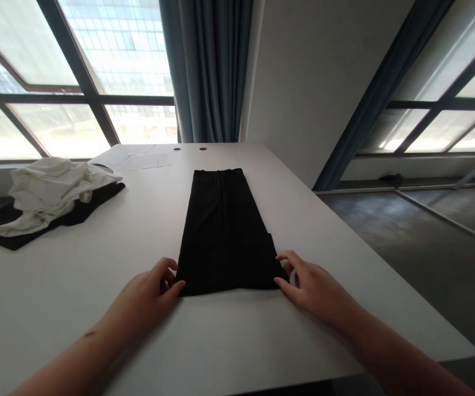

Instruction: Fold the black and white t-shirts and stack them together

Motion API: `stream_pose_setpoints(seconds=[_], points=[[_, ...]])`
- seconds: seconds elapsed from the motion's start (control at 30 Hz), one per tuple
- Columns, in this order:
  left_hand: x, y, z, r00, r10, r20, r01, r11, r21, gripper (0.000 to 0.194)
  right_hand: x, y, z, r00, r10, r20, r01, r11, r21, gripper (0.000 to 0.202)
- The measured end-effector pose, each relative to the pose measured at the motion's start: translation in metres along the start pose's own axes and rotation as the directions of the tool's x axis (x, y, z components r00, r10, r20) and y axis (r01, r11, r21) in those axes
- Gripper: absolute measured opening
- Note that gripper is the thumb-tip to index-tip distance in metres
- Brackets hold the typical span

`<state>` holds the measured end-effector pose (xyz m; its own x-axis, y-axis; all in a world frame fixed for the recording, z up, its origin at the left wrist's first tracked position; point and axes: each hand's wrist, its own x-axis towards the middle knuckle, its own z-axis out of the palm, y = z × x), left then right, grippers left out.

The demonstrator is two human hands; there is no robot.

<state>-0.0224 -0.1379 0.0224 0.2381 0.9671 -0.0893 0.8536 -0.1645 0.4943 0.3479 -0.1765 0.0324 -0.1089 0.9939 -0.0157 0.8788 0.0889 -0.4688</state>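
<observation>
A black skirt-like garment [224, 220] lies flat on the white table, its narrow waistband end away from me and its wider end towards me. The near part is folded back over itself, with the fold's edge showing as a step at the right side. My left hand [160, 286] is closed at the near left corner, thumb on top of the cloth and fingers curled beside it. At the near right corner my right hand [303, 278] pinches the fabric between thumb and fingers. Some fingertips are partly hidden.
Heaped on the left of the white table [138, 330] are a white cloth [55, 184] and a black cloth [80, 212]. Paper sheets [142, 160] lie at the back left, near two round holes. The table's right edge slants beside my right arm.
</observation>
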Motion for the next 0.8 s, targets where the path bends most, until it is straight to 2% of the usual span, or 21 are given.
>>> stream_pose_setpoints(seconds=[0.1,0.27,0.47,0.57,0.67,0.73,0.8], points=[[0.000,0.002,0.001,1.000,0.028,0.007,-0.029,0.997,0.072,0.031,-0.003,-0.003,0.003,1.000,0.010,-0.005,-0.010,1.000,0.000,0.035],[-0.003,0.006,-0.011,0.990,0.045,0.130,-0.057,0.994,0.090,0.025,-0.008,-0.010,-0.012,0.990,0.025,0.135,-0.027,0.999,0.017,0.019],[-0.052,0.007,-0.013,0.939,0.046,0.340,-0.058,0.998,0.024,0.016,-0.049,-0.018,-0.024,0.932,-0.023,0.361,0.019,1.000,0.016,0.010],[-0.067,0.007,-0.015,0.931,0.074,0.357,-0.085,0.996,0.013,0.016,-0.055,-0.013,-0.033,0.875,-0.078,0.477,0.056,0.997,0.059,0.014],[-0.051,0.006,-0.023,0.922,0.099,0.374,-0.087,0.995,-0.049,0.022,-0.032,0.003,-0.042,0.856,-0.123,0.501,0.082,0.991,0.103,0.020],[-0.024,0.004,-0.030,0.902,0.092,0.422,-0.039,0.990,-0.133,0.027,-0.002,0.017,-0.045,0.874,-0.153,0.462,0.108,0.987,0.123,0.019],[0.013,0.002,-0.037,0.865,0.082,0.495,0.046,0.970,-0.241,0.035,0.036,0.031,-0.043,0.898,-0.184,0.399,0.147,0.982,0.122,0.019]])
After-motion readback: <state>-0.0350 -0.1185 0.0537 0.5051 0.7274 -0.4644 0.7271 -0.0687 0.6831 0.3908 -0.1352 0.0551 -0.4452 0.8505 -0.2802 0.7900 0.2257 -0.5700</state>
